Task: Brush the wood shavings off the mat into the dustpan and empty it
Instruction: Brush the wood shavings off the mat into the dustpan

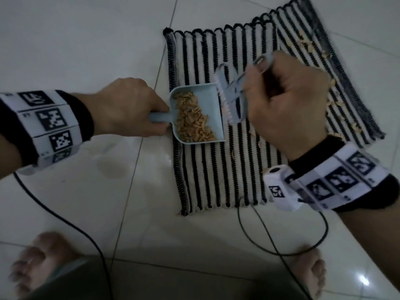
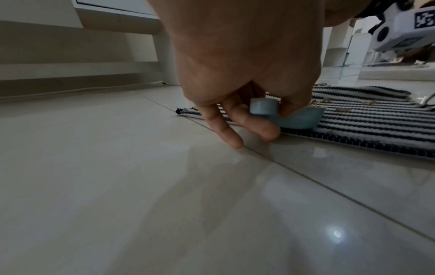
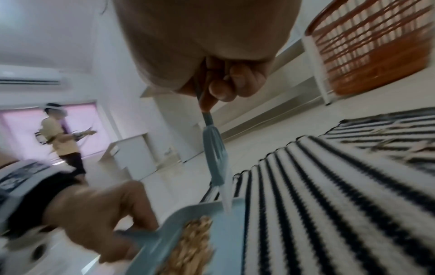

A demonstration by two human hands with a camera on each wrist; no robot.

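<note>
A black-and-white striped mat (image 1: 218, 169) lies on the tiled floor. My left hand (image 1: 129, 107) grips the handle of a light blue dustpan (image 1: 211, 98) that rests on the mat's left part, holding a heap of wood shavings (image 1: 192, 120). My right hand (image 1: 287, 105) grips a light blue brush (image 1: 229, 94), its bristles at the dustpan's open edge. More shavings (image 1: 307, 45) lie scattered on the mat's far right part. The left wrist view shows the dustpan (image 2: 299, 119) on the mat (image 2: 376, 122). In the right wrist view the brush (image 3: 215, 160) hangs over the dustpan (image 3: 164, 240).
An orange slatted basket (image 3: 374, 44) stands on the floor beyond the mat. Black cables (image 1: 281, 245) trail over the tiles near my bare feet (image 1: 41, 263). A person (image 3: 63, 137) stands far off by a window. White furniture (image 2: 117, 46) runs along the wall.
</note>
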